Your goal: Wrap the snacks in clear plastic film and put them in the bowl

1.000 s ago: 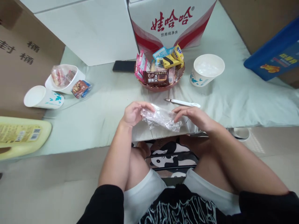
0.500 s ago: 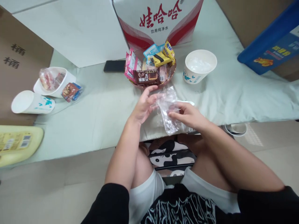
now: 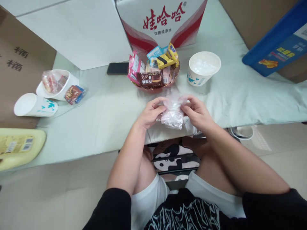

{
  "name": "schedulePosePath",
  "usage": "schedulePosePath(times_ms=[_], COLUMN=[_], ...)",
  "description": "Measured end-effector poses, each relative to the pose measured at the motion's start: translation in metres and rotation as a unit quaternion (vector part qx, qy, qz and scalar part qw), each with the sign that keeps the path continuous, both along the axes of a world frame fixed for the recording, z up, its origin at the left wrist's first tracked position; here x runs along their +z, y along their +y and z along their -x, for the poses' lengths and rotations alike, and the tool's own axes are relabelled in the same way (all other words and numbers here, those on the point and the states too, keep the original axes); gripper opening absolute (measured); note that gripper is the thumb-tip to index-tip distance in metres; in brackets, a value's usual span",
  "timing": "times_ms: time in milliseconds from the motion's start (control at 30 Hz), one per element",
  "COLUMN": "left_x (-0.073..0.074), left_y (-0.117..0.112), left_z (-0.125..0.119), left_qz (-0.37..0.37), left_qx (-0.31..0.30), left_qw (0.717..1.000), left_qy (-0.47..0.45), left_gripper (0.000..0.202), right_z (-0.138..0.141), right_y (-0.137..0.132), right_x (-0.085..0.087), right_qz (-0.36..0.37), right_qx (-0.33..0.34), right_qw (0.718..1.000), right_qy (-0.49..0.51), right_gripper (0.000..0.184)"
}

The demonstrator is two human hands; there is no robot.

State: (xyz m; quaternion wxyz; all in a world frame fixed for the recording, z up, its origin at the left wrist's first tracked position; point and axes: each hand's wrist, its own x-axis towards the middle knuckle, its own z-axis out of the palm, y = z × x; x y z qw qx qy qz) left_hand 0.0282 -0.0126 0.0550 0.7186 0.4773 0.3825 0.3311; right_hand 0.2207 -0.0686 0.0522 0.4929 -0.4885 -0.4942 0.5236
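Between my two hands is a crinkled clear plastic bag (image 3: 173,115), held near the table's front edge. My left hand (image 3: 151,112) pinches its left side between thumb and fingers. On the opposite side my right hand (image 3: 198,112) grips the bag the same way. Just beyond stands a round basket (image 3: 150,90) of packaged snacks, with a brown cocoa biscuit pack (image 3: 151,79), a pink pack (image 3: 136,65) and a yellow pack (image 3: 166,60) on top. A white paper cup (image 3: 203,69) with clear plastic inside is to the right of the basket.
At left, a white bowl (image 3: 74,77) holds wrapped snacks beside a tipped paper cup (image 3: 35,104) and a snack packet (image 3: 74,95). A black phone (image 3: 117,68) lies behind. A white-and-red carton (image 3: 163,22), blue box (image 3: 273,44) and yellow container (image 3: 21,148) stand around.
My left hand has closed from spread fingers onto the bag. My right hand has shifted to the bag's upper right side, and the bag is now stretched between both.
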Motion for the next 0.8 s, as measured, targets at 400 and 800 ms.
schedulePosePath(times_ms=[400, 800], left_x=[-0.005, 0.043], left_y=[-0.004, 0.031], left_z=[-0.011, -0.043], left_qz=[-0.024, -0.397], left_qx=[0.03, 0.205], left_qw=[0.999, 0.866], left_qy=[0.036, 0.223], left_gripper=[0.062, 0.025], right_z=[0.001, -0.017], right_y=[0.002, 0.019], right_x=[-0.013, -0.016], right_qz=[-0.098, -0.08], right_qx=[-0.02, -0.17], right_qw=[0.978, 0.982], right_qy=[-0.183, 0.03], right_gripper=[0.028, 0.016])
